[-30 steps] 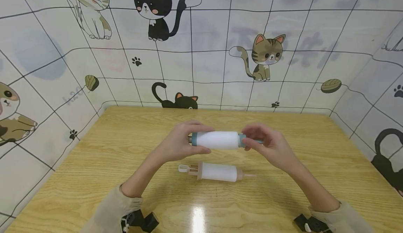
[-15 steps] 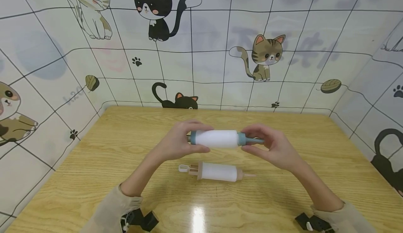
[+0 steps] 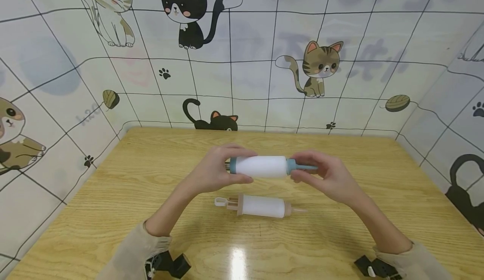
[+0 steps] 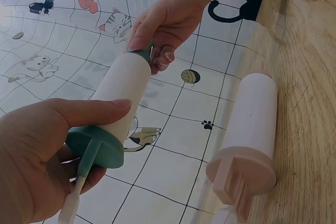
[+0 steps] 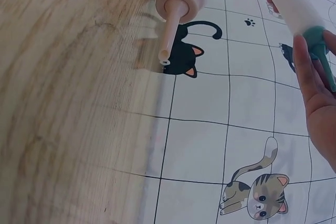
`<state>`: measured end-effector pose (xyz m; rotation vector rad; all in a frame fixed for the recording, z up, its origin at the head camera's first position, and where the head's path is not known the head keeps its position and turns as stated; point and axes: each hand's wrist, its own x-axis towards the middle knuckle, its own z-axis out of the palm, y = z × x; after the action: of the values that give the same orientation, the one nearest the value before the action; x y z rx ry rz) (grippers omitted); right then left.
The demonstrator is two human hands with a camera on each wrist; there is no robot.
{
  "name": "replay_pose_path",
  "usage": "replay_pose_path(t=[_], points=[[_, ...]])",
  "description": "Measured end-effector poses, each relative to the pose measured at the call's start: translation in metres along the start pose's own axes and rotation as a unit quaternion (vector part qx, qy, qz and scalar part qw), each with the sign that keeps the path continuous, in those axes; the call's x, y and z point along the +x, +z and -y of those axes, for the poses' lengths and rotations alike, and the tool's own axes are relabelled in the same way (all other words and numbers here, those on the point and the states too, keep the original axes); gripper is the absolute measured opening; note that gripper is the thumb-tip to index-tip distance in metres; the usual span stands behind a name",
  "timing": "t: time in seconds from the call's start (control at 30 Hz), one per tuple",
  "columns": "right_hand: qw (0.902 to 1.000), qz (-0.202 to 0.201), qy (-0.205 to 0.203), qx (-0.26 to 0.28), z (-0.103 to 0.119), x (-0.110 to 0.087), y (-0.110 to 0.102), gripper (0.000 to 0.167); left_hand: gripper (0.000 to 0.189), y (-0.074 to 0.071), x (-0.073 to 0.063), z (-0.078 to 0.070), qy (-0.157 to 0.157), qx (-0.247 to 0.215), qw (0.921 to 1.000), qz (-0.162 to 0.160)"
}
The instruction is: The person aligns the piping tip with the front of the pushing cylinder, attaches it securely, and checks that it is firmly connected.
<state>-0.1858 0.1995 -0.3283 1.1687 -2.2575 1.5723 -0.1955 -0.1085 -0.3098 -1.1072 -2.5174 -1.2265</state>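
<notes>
Between both hands, above the table, lies a feeding-syringe-like white tube (image 3: 261,166) with teal ends, held level. My left hand (image 3: 211,171) grips its left end, thumb and fingers along the body near the teal flange (image 4: 102,145). A teal stem with a pale tip sticks out past that flange in the left wrist view. My right hand (image 3: 329,174) pinches the teal nozzle cap (image 3: 291,167) at the other end, its thin spout pointing right between thumb and fingers. Nearer to me a similar white tube (image 3: 262,206) with beige ends lies on the table.
The wooden table (image 3: 170,229) runs back to a cat-patterned wall covering (image 3: 249,82). The beige tube's clear spout (image 5: 168,40) points right, and its pale handle (image 3: 220,202) points left. Dark wrist-worn devices (image 3: 170,265) sit at both sleeves.
My right fingers loosen around the teal nozzle cap, spread beside it, then close in on it again. The left hand and the tube stay almost in place; the beige tube has not moved.
</notes>
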Motion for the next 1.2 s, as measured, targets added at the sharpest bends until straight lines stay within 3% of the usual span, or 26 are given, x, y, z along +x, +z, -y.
replay_pose_path(t=[0.2, 0.43, 0.6, 1.0, 1.2], points=[[0.9998, 0.005, -0.004, 0.020, -0.0009, -0.0002, -0.0004, 0.030, 0.049, 0.0013, 0.0006, -0.0014, 0.004, 0.001, 1.0000, 0.002], [0.9998, 0.002, 0.018, 0.001, -0.0016, -0.0010, -0.0003, 0.018, 0.048, 0.0030, 0.0006, 0.0004, 0.011, -0.003, 0.9999, 0.008], [0.9999, 0.001, 0.010, -0.007, -0.0035, -0.0012, 0.0001, 0.016, 0.048, 0.0031, 0.0007, -0.0004, 0.012, -0.003, 0.9999, 0.009], [0.9990, -0.026, 0.008, -0.036, -0.0032, -0.0017, 0.0011, 0.029, 0.048, 0.0028, 0.0002, -0.0026, 0.010, 0.004, 0.9999, 0.008], [0.9989, -0.010, -0.011, -0.045, -0.0023, -0.0008, -0.0008, 0.039, 0.049, 0.0014, -0.0001, -0.0016, -0.002, -0.001, 1.0000, 0.007]])
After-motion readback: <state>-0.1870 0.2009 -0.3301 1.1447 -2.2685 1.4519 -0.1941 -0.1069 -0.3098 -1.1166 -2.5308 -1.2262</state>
